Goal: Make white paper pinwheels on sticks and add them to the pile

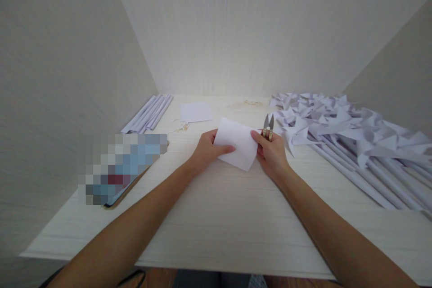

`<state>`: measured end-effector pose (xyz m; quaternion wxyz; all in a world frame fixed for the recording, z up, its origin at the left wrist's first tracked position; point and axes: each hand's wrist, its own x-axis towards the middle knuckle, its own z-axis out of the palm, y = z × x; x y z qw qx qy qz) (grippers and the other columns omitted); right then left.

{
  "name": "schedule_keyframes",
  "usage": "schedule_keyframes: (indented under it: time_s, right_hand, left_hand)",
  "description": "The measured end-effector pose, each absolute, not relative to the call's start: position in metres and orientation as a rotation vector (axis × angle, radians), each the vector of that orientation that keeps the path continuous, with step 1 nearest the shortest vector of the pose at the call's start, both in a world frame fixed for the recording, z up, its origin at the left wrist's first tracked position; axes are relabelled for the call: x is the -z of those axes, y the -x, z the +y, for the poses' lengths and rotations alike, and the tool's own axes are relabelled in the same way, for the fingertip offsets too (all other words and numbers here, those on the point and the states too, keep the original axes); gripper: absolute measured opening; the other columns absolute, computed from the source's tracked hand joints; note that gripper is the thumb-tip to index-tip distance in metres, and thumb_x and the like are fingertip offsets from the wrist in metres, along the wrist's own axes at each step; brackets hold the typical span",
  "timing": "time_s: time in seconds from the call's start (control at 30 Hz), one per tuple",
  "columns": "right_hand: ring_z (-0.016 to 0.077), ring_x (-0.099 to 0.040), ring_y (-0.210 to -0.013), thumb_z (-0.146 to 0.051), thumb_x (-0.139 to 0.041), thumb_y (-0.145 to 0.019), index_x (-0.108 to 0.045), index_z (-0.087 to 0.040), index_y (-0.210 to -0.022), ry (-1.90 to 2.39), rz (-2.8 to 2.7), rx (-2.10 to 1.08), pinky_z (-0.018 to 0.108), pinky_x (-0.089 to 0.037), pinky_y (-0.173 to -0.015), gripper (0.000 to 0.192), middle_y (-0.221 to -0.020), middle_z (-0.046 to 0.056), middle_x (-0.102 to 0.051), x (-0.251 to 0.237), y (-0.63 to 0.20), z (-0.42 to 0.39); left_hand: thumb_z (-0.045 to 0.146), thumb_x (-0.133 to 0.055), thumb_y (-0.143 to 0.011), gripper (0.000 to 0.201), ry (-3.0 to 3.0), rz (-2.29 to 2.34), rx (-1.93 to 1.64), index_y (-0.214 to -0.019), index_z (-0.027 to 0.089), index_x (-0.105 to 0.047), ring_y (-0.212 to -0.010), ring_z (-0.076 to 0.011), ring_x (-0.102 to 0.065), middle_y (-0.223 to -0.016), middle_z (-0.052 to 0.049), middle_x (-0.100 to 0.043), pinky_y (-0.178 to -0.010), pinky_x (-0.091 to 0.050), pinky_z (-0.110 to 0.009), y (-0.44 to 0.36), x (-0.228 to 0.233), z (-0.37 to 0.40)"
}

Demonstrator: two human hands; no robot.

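Note:
A white sheet of paper [235,138] is held over the middle of the table, tilted a little. My left hand [209,148] pinches its left side, with the thumb lying across the front. At the right edge, my right hand [271,150] grips the same sheet between thumb and fingers. A pair of scissors [268,129] shows just beyond my right hand, blades parted and pointing away. Its handle ends are hidden by that hand, and I cannot tell whether the hand bears it or it lies on the table.
On the right lies a heap of paper pinwheels [340,119] with rolled paper sticks [374,175]. Several paper rolls [148,114] lie at the back left. A second paper sheet [196,112] rests behind my hands. A pixelated flat object [130,168] is at left. Walls [216,31] enclose the table [216,225].

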<state>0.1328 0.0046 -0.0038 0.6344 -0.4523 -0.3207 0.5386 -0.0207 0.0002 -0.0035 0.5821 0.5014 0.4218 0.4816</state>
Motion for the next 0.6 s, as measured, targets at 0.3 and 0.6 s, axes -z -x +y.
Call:
schedule_keyframes:
  time_s: [0.3,0.6]
  right_hand:
    - [0.0053,-0.035,-0.041,-0.03,-0.074,-0.048,-0.057,-0.015,-0.06,1.068,-0.76,-1.202,0.02,-0.026,-0.037,0.025,-0.044,-0.008,-0.042,0.0092,-0.1334,0.0065]
    - [0.0043,-0.03,-0.039,-0.032,-0.073,-0.054,-0.055,-0.016,-0.06,1.056,-0.867,-1.113,0.021,-0.022,-0.037,0.025,-0.043,-0.01,-0.038,0.0121,-0.1329,0.0039]
  left_hand:
    - [0.02,-0.078,-0.046,0.037,-1.154,1.008,-1.121,-0.079,0.012,-0.065,-0.067,-0.0156,-0.061,-0.078,-0.005,-0.069,-0.065,-0.048,-0.029,0.019,0.0004,-0.0016]
    - [0.026,-0.076,-0.049,0.032,-1.119,1.115,-1.155,-0.076,0.012,-0.065,-0.059,-0.013,-0.059,-0.07,-0.003,-0.068,-0.055,-0.047,-0.024,0.0183,0.0003,-0.0025]
